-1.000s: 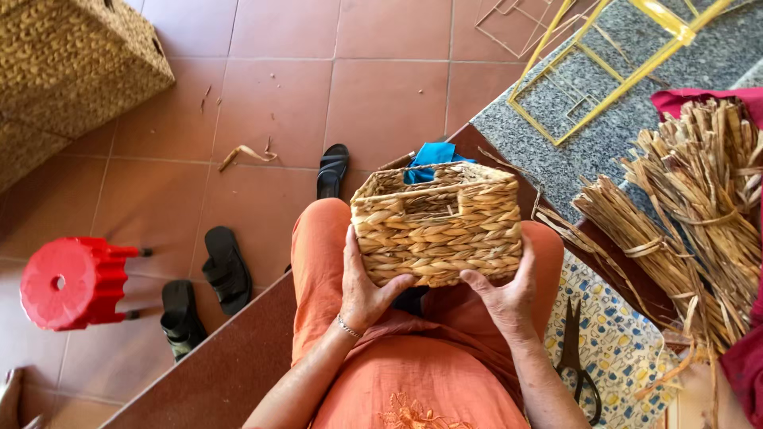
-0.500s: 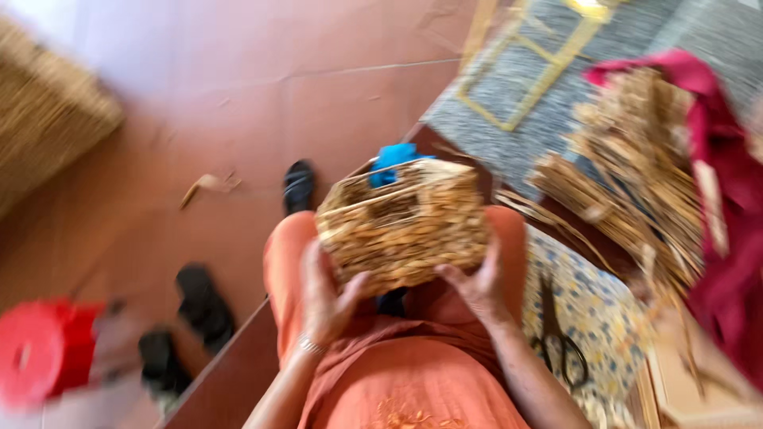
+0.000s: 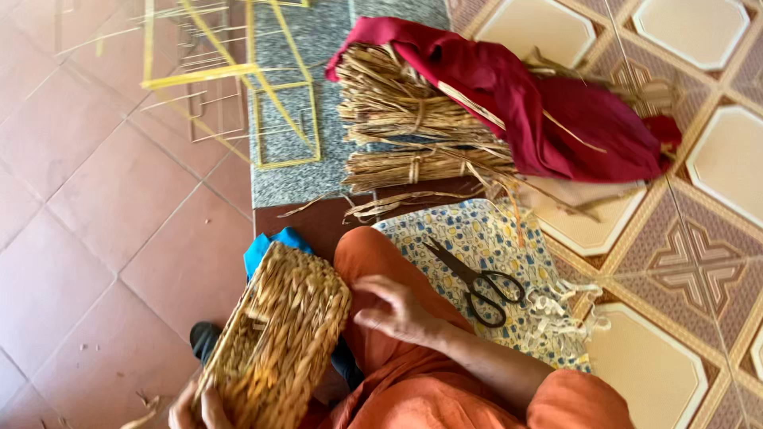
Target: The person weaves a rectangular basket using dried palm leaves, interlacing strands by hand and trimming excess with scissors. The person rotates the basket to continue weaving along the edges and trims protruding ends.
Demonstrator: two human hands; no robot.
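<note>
We are noting a rectangular basket of braided, straw-coloured plant fibre (image 3: 274, 349) resting against the person's orange-clad left leg, tipped over so that its opening is facing left; we cannot tell what, if anything, is lying inside. Its weave is coarse and ropy, with a small handle slot showing in one wall. The left hand (image 3: 199, 407) is gripping the basket's lower corner at the bottom edge of the view, fingers curled over the rim. The right hand (image 3: 397, 310) is resting on the orange knee just beside the basket, fingers loosely bent and holding nothing. A piece of bright blue cloth (image 3: 270, 245) is showing just behind the basket's top.

To the right we are finding black-handled metal scissors (image 3: 477, 282), lying shut on a blue-and-yellow patterned mat (image 3: 493, 238). Beyond it, tied bundles of dry, stiff straw-coloured reed (image 3: 405, 119) are lying partly under a dark red cloth (image 3: 540, 103). Farther left, thin yellow wire frames (image 3: 262, 87) are sitting on a grey speckled stone slab (image 3: 318, 48). Smooth terracotta floor tiles (image 3: 103, 199) are spreading to the left.
</note>
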